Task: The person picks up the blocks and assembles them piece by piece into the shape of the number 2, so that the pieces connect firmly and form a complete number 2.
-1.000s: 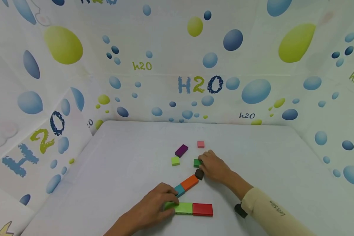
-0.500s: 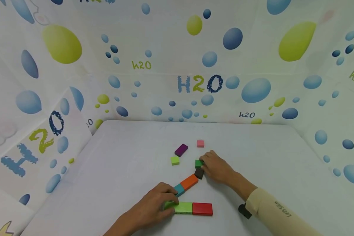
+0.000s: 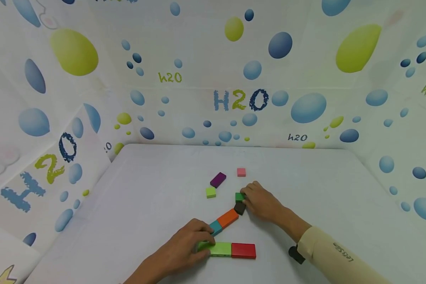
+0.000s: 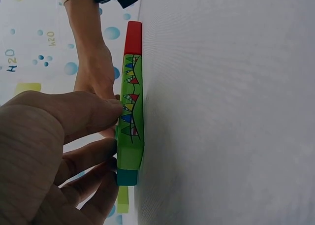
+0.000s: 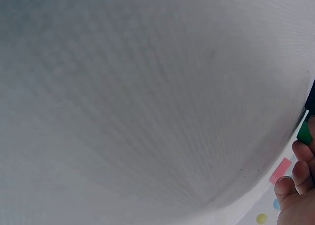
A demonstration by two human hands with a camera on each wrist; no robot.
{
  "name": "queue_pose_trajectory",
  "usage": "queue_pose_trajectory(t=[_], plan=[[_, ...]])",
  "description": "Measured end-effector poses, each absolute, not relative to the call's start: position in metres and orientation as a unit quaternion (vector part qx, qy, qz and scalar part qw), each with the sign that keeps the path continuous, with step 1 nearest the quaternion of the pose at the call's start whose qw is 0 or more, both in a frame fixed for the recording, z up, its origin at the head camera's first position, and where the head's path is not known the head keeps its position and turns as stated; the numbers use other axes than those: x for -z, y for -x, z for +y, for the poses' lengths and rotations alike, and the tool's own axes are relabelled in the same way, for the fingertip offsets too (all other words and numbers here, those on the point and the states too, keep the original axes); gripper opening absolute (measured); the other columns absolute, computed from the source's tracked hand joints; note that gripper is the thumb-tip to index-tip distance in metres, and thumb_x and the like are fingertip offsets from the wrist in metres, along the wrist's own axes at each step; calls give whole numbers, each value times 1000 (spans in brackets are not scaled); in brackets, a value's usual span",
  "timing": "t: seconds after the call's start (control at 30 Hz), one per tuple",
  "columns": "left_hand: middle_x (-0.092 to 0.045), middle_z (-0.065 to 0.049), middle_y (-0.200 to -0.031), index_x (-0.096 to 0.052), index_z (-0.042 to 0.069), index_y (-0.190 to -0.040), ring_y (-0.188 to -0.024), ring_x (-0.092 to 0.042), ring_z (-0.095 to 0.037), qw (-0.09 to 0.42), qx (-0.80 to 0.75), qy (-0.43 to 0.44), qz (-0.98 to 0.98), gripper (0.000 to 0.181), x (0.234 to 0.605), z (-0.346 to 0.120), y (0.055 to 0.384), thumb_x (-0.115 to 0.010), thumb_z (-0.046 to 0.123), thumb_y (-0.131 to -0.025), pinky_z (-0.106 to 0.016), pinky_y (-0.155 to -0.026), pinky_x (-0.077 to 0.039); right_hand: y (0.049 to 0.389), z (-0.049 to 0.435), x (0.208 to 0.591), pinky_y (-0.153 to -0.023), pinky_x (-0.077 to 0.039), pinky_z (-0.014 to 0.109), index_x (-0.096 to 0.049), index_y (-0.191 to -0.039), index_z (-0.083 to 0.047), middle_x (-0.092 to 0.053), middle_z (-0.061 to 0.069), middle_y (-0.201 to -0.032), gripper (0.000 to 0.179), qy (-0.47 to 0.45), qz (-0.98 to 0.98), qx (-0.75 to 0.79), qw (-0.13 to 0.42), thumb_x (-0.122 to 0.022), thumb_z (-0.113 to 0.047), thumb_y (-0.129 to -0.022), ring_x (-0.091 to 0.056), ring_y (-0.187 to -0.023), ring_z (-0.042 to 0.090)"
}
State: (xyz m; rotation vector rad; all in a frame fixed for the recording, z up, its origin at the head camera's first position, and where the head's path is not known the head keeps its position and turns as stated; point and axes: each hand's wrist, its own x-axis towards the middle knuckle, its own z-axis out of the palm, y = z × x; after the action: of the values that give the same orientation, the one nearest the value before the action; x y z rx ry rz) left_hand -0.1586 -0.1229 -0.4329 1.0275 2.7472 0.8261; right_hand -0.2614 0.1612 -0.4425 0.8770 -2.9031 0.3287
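My left hand (image 3: 186, 244) pinches the long light green block (image 3: 221, 249) between thumb and fingers, and its other fingertips reach the teal block (image 3: 216, 228). Little printed flags run along that light green block's side in the left wrist view. A red block (image 3: 243, 251) adjoins its right end. Beyond, the teal block, an orange block (image 3: 228, 218) and a black block (image 3: 239, 208) form a slanting line. At the far end of this line, my right hand (image 3: 260, 202) grips a dark green block (image 3: 239, 197) set against the black one; its fingers partly cover it.
Farther back on the white table (image 3: 145, 189) lie a purple block (image 3: 218, 180), a small lime block (image 3: 211, 192) and a pink block (image 3: 241, 172). A dark device (image 3: 296, 255) sits at the right sleeve. A printed sheet (image 3: 198, 79) stands behind the table.
My right hand has brought the dark green block slightly right and nearer, up against the black block. The left hand keeps its place.
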Motion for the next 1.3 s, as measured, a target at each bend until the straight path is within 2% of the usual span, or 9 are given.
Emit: queue_pose_trajectory(t=[0.67,1.3], plan=[[-62,7,-122,-78,25,-104,-115,-53,-11,45,-272,-335,901,18,432,-123,158,-78,17,-88,-32,-100,-52,261,164,447,-88,-55,31,-66,-123,-3,-67,7,-112,31,-283,-951,-113,45,-72,-15,-95,-53,-100,19],[-62,7,-123,-78,25,-104,-116,-53,-12,44,-273,-339,899,17,433,-123,158,-77,17,-89,-33,-100,-52,259,165,447,-94,-55,34,-62,-126,-4,-64,6,-114,34,-258,-953,-157,17,-70,-8,-94,-54,-104,19]])
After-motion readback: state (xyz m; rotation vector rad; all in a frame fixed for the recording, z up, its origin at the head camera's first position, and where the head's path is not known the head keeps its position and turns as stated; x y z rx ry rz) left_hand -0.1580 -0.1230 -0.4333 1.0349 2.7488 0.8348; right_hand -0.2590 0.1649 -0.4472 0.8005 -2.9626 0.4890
